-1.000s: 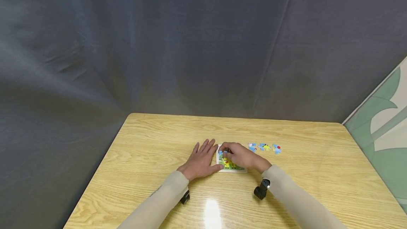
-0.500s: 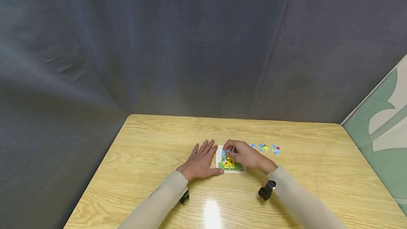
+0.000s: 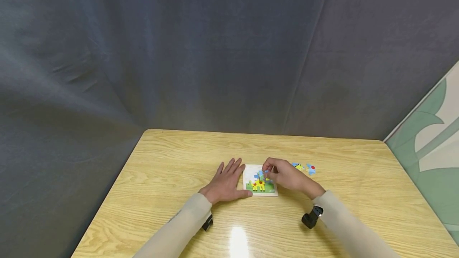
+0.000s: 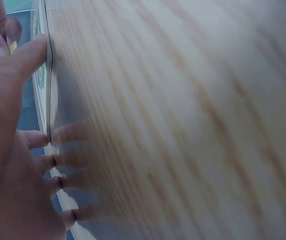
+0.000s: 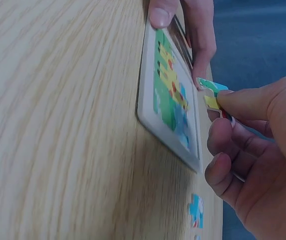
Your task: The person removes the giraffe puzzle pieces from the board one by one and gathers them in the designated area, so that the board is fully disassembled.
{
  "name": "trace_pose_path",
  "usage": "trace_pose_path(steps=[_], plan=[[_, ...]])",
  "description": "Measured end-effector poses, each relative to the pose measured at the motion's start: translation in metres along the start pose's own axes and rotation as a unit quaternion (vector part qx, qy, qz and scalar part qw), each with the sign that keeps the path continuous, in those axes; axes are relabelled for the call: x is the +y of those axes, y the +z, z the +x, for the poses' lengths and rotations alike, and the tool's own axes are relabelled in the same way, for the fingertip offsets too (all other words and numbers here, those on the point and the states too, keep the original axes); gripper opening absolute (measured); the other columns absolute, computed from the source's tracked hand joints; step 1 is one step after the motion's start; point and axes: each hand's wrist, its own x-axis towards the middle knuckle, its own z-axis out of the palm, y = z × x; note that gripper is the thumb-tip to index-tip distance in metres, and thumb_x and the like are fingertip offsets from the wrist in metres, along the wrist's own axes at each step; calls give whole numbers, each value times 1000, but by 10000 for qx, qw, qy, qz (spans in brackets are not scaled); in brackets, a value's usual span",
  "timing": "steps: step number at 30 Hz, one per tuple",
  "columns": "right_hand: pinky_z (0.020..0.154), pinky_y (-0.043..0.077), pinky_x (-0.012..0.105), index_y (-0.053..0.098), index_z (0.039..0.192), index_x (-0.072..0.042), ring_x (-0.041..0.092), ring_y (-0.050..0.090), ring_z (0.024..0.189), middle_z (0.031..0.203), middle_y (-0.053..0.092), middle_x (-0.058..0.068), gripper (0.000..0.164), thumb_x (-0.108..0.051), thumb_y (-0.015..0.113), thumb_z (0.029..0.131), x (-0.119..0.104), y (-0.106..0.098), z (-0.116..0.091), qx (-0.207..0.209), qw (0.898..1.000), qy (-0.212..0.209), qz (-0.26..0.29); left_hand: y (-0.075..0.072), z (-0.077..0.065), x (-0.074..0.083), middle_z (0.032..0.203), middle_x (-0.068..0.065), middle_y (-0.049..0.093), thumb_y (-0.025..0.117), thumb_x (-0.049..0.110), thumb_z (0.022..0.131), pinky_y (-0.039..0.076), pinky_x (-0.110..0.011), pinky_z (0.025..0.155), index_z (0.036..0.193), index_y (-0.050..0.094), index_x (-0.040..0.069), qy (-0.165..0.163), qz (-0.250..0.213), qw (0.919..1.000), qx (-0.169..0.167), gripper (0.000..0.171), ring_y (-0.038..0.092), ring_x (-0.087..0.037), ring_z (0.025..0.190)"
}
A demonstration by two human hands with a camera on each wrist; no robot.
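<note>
A small jigsaw puzzle board [image 3: 260, 195] with a white frame lies on the table, showing a yellow giraffe on green grass. My left hand [image 3: 225, 182] rests flat to the left of it, fingers spread, with the thumb on the frame's lower left corner. Over the board's upper right part, my right hand [image 3: 285, 175] pinches a puzzle piece between thumb and fingers. In the right wrist view this puzzle piece [image 5: 211, 102] shows green, blue and yellow, raised above the board. Part of the board's upper left is bare white.
To the right of the board lie loose puzzle pieces, one with yellow [image 3: 298, 166] and one with a red dot [image 3: 311, 169]. The wooden table [image 3: 186, 150] ends at a dark curtain [image 3: 229, 71] behind.
My right hand has moved right across the board with the puzzle piece, baring white backing at the upper left and covering one loose piece. The left hand has stayed in place.
</note>
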Motion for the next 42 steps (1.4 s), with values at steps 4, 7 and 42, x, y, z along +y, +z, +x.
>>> trace_pose_path(steps=[4,7,42], plan=[[64,45,22,68,106,-7,11,52,73,90,64,1,4,-10,66,105,4,-4,-7,16,10000,16,-16,0,0,0,183,-4,11,59,75,96,10,-57,138,171,26,17,3,-1,10000,17,101,9,-27,171],[63,45,22,68,106,-6,10,51,72,89,64,2,4,-9,66,105,8,-8,-11,30,10000,25,-40,0,-1,1,183,-5,11,60,75,96,10,-58,138,171,25,17,20,-52,10000,6,101,9,-27,171],[61,45,19,68,99,-9,3,51,72,85,65,-2,5,-6,72,100,39,-33,-49,58,9984,389,-414,1,-2,0,183,-4,10,60,74,96,8,-58,138,172,25,17,66,-167,9998,24,101,7,-27,171]])
